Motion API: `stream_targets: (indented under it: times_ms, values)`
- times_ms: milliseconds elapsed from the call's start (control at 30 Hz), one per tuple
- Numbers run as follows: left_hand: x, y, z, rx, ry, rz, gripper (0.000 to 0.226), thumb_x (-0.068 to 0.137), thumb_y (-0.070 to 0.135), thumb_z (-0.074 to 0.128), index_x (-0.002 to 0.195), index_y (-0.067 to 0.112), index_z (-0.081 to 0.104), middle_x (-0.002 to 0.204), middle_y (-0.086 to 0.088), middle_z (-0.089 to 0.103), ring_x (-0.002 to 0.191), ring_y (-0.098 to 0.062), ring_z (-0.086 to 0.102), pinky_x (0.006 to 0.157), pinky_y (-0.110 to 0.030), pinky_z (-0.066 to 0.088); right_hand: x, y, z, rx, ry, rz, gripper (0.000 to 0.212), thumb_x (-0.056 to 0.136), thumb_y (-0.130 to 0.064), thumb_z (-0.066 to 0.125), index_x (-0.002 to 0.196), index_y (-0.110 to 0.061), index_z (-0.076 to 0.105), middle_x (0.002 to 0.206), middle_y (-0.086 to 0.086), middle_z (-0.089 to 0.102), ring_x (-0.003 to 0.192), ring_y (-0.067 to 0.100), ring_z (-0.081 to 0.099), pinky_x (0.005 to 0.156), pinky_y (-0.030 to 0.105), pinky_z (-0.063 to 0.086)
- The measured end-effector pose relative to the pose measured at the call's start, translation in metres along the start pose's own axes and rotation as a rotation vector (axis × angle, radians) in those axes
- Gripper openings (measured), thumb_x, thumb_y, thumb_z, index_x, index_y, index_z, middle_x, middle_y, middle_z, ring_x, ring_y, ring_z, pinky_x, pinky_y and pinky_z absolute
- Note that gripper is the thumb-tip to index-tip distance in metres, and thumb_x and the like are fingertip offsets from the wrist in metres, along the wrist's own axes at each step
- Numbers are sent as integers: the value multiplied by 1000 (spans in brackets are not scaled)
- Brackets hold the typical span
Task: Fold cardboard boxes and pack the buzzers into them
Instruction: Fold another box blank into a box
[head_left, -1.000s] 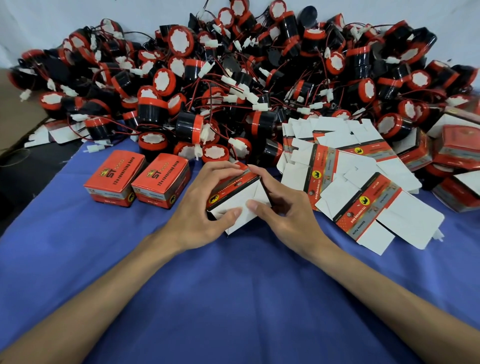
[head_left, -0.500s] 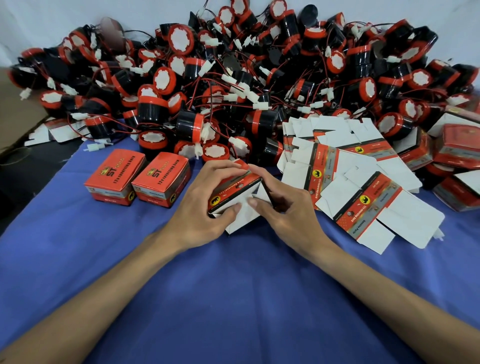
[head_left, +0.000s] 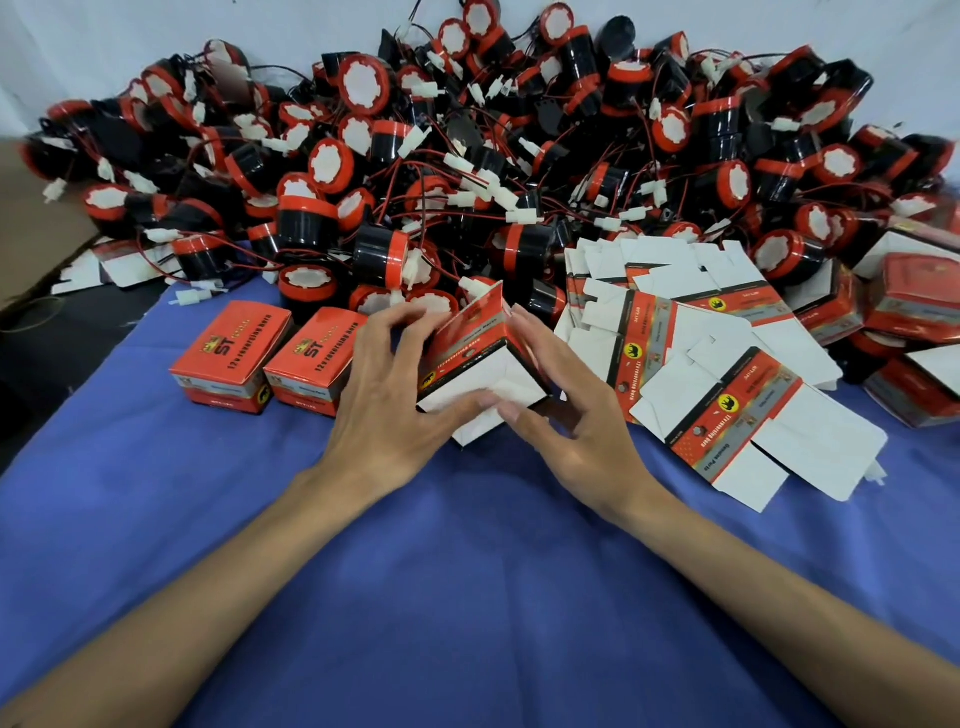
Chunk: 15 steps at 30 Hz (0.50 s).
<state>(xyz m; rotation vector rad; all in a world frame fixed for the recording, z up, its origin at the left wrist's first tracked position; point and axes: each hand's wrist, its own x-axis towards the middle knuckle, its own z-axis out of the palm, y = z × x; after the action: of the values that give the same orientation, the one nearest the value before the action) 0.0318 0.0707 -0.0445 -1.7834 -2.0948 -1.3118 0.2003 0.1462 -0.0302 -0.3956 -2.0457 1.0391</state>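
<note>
Cardboard box (head_left: 478, 358), one, half-folded and tilted, sits just above blue cloth (head_left: 467, 597) between both hands. Left hand (head_left: 389, 400) grasps it from the left, fingers arched over the far top edge, thumb on the white bottom flap; right hand (head_left: 571, 421) grips the right side, fingers spread, thumb beside the left thumb on that flap. Two closed boxes (head_left: 231, 353) stand side by side just left of left hand; flat box blanks (head_left: 727, 405) fan out at right, count unclear; buzzers (head_left: 467, 182) heaped behind, too many to count.
</note>
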Motion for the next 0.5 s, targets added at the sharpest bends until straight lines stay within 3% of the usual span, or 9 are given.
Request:
stream_targets:
  times_ms: [100,200,267,367,500]
  values:
    - [1,0,1,-19,-10,37,60,84,62,48,136,32,45,126,3,37,116,-3,28,97,0,19,0,-1,3,-22,86,-11,74,87,-26,66,146,-32,20,158,-6,20,137,15,40,99,38,49]
    - [3,0,1,-163,-33,34,50,89,54,47,134,34,41,120,8,42,111,14,38,95,-1,27,0,0,5,121,154,75,97,79,-12,76,153,-17,13,159,-9,15,123,11,55,81,20,52]
    - [2,-1,2,-202,-19,45,48,92,48,46,134,24,48,120,8,46,111,17,40,92,-2,31,1,1,5,149,147,128,104,74,-15,81,153,-16,13,154,-16,24,121,11,57,85,23,54]
    - [2,-2,1,-223,-15,45,48,95,44,43,131,14,52,115,13,49,108,14,45,88,-5,34,3,0,4,170,80,211,98,68,-31,78,150,-16,26,141,-4,50,113,13,62,95,34,52]
    - [2,-2,-2,-304,-26,68,31,98,48,39,119,27,50,104,21,56,97,9,52,80,-6,37,2,3,4,32,-29,180,85,73,-39,73,146,-25,31,134,3,52,116,14,57,101,37,47]
